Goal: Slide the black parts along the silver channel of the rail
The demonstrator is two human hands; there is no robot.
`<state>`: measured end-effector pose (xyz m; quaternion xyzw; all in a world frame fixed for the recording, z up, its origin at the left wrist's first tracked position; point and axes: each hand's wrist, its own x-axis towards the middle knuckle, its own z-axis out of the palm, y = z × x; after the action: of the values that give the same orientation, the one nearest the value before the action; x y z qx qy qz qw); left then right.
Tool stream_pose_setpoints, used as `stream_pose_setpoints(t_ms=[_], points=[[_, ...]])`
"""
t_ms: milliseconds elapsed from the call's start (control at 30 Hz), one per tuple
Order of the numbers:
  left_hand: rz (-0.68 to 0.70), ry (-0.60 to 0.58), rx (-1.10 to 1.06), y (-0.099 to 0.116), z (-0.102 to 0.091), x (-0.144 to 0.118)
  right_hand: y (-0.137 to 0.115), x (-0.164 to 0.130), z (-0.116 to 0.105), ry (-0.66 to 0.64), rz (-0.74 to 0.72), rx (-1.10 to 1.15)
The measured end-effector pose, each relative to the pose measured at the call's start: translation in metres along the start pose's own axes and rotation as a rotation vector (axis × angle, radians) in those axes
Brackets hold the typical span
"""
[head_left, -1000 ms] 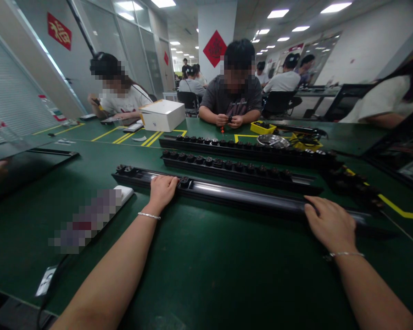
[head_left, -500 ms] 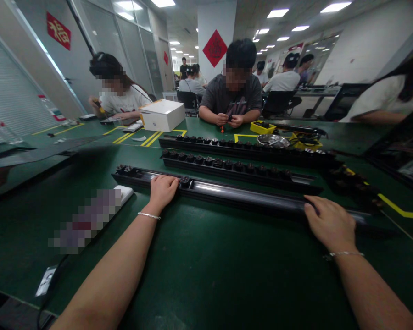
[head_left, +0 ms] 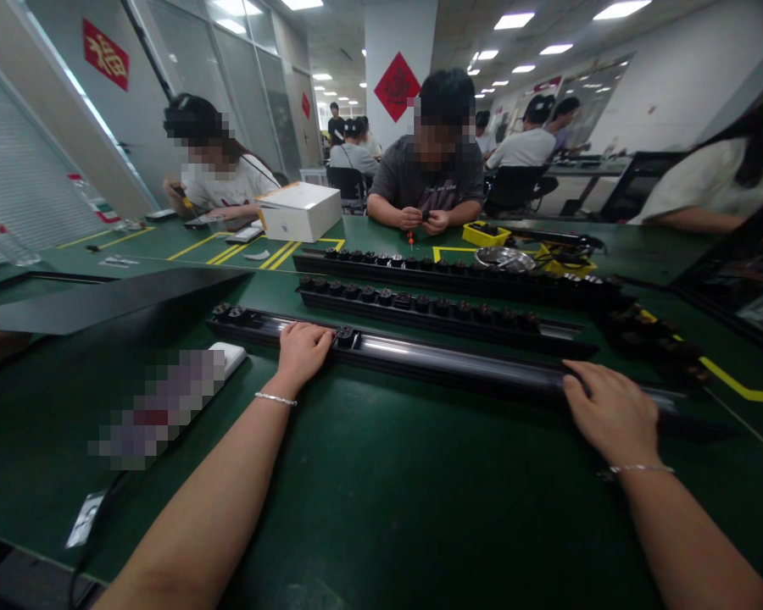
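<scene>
A long black power strip housing (head_left: 458, 360) lies across the green table in front of me, its channel facing up. Over its left part my left hand (head_left: 302, 352) is closed, fingers curled across the edge, with a round black socket module (head_left: 345, 336) right beside the thumb. My right hand (head_left: 614, 407) grips the same housing toward its right end, and the fingertips on the far side are hidden. Two more socket modules (head_left: 229, 312) sit at the housing's left end. Behind it lies a second housing (head_left: 420, 309) with a row of sockets.
A third socket-filled housing (head_left: 464, 273) lies farther back, near a metal bowl (head_left: 505, 259) and a yellow bin (head_left: 485, 234). On the left are a white strip (head_left: 232, 360), partly blurred out, and a dark panel (head_left: 114, 303) in another person's hand. Co-workers sit across the table.
At the left, the dark panel has swung and reaches farther right, with the other person's hand at its edge. My hands and the housing have hardly moved.
</scene>
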<state>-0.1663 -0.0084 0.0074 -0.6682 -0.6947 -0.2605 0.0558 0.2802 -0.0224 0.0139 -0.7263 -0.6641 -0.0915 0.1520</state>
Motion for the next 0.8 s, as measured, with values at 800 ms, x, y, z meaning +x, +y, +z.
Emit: stream_pose_setpoints(t_ms=[800], points=[[0.080, -0.016, -0.011, -0.0009, 0.0011, 0.0020, 0.0024, 0.0010, -0.0001, -0.012, 0.008, 0.007]])
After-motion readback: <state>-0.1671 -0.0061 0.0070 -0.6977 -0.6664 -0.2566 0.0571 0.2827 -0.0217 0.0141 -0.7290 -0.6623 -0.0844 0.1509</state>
